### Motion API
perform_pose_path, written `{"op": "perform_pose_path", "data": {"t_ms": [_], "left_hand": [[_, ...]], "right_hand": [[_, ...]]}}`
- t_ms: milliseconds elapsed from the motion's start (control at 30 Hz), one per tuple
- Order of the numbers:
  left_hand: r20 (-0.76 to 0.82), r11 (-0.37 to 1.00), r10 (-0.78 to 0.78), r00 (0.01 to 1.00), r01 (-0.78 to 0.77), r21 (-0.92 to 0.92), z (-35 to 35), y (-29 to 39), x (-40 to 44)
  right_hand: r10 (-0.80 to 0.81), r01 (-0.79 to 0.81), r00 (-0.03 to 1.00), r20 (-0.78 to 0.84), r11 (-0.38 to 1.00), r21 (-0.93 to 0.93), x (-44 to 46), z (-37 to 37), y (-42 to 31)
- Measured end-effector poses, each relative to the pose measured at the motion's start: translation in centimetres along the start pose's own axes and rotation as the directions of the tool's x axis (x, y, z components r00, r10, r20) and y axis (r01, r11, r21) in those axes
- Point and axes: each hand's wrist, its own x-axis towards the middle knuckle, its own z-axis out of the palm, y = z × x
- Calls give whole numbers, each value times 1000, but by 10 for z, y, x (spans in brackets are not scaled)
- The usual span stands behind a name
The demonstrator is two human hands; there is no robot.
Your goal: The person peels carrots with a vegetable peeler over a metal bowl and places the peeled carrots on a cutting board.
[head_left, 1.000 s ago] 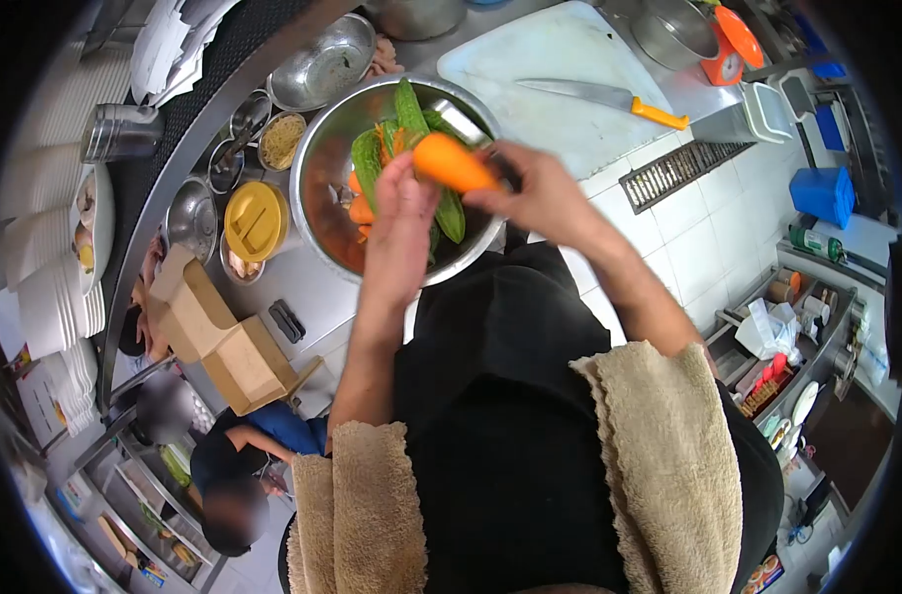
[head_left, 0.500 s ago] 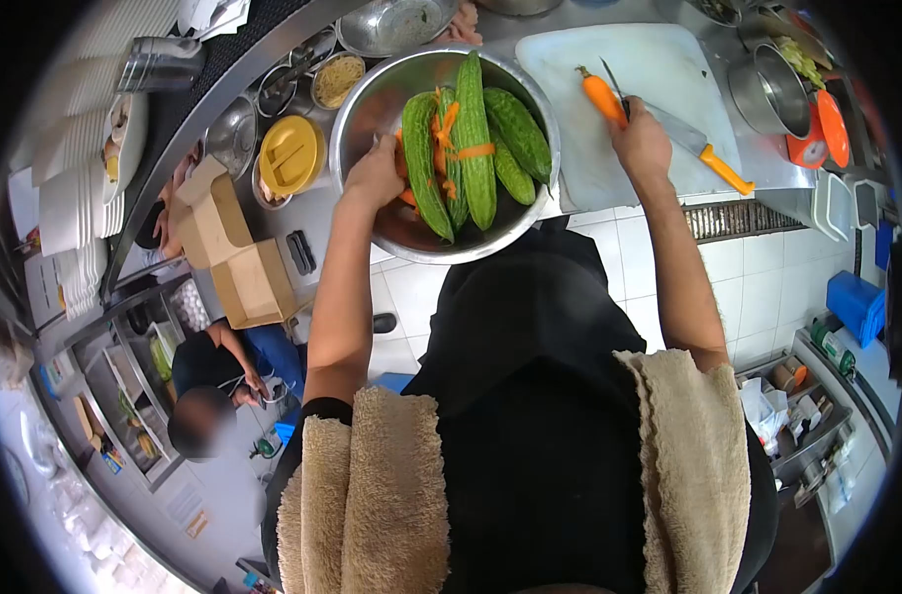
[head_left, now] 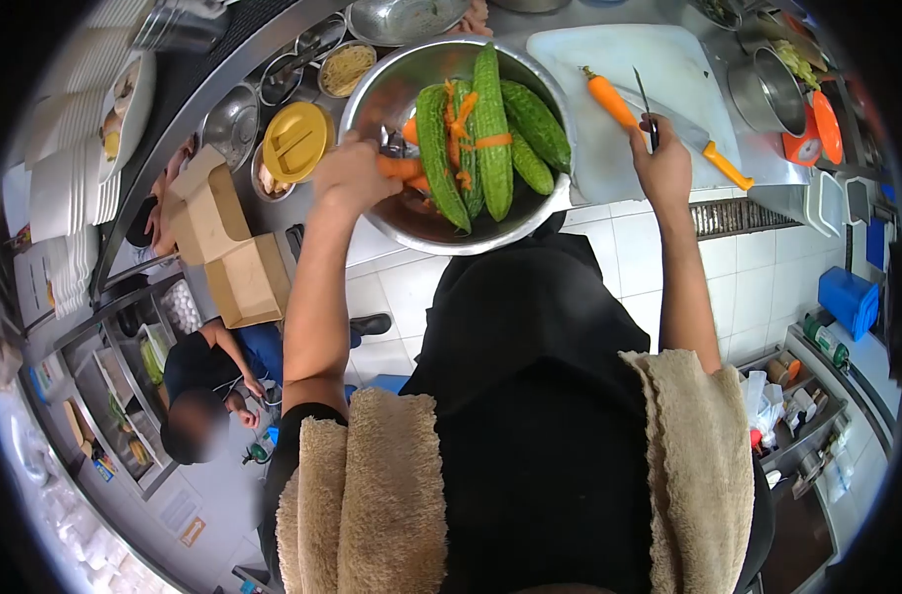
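The person's left hand [head_left: 350, 178] reaches over the left side of the wide round bowl of shiny steel [head_left: 391, 84], with the fingers bent downwards at the end of a thick orange carrot [head_left: 399, 167] which lies inside the bowl. The fingers are a little blurred and partly turned away, so I cannot tell if they grip this carrot or only touch it. From these fingers, the carrot lies to the right. Its long axis runs almost from left to right, and its far end points towards the long green vegetables with bumpy skin [head_left: 489, 99]; these lie mostly across this direction, with their long axes going away from the body.

The right hand [head_left: 665, 168] is over the white rectangular cutting board [head_left: 569, 139]. Its fingers are closed around the black handle of a small thin tool [head_left: 654, 131], whose dark narrow blade points away from the person. A second, long orange carrot [head_left: 607, 101] is on the left of this blade, and the right hand is the nearer one to it. Its long axis is slanting: the end with a small dark tip points away and to the left, while the near end comes to the right fingers; whether they touch, I cannot tell.
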Motion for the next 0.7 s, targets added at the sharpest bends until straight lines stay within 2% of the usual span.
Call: {"op": "perform_pose_path", "data": {"t_ms": [67, 100, 133, 167, 200, 233, 267, 300, 333, 400, 500, 600, 700], "left_hand": [[-103, 995, -62, 993, 53, -81, -19, -13, -22], [-143, 986, -99, 985, 77, -151, -30, -19, -35], [-181, 971, -137, 974, 96, -219, -37, -28, -45], [-221, 927, -137, 965, 46, -373, -31, -45, -52], [-149, 789, -150, 977, 28, -613, -22, -53, -55], [-74, 589, -141, 987, 23, -808, -12, -60, -56], [-5, 341, -110, 994, 33, -939, -1, -66, -58], [-1, 53, -30, 1000, 1, -999, 12, -60, -62], [-13, -203, 74, 997, 3, -979, 28, -52, -62], [-66, -536, 346, 936, 139, -833, 62, -36, -53], [-168, -705, 498, 851, 284, -649, 89, -4, -49], [-47, -698, 448, 893, 316, -643, 98, 18, -57], [-26, -736, 433, 901, 337, -587, 98, 27, -64]], "right_hand": [[28, -28, 1000, 0, 996, 80, -13, -12, -24], [-21, 31, 996, -88, 992, 120, -18, -9, -28], [22, -15, 999, -38, 984, 177, -23, -17, -43], [62, -63, 998, 15, 971, 230, -29, -27, -59], [98, -115, 993, 72, 954, 278, -36, -33, -74], [51, -88, 992, 114, 933, 350, -44, -32, -81], [0, -65, 988, 152, 906, 419, -50, -31, -86], [-53, -45, 981, 186, 874, 484, -57, -32, -92], [-97, -26, 971, 218, 865, 501, -66, -33, -105], [-180, 2, 942, 282, 846, 533, -87, -34, -141], [-299, 79, 860, 412, 878, 472, -111, -34, -177], [-419, 214, 768, 484, 881, 422, -120, -31, -195], [-473, 279, 722, 505, 867, 413, -128, -26, -202]]}}
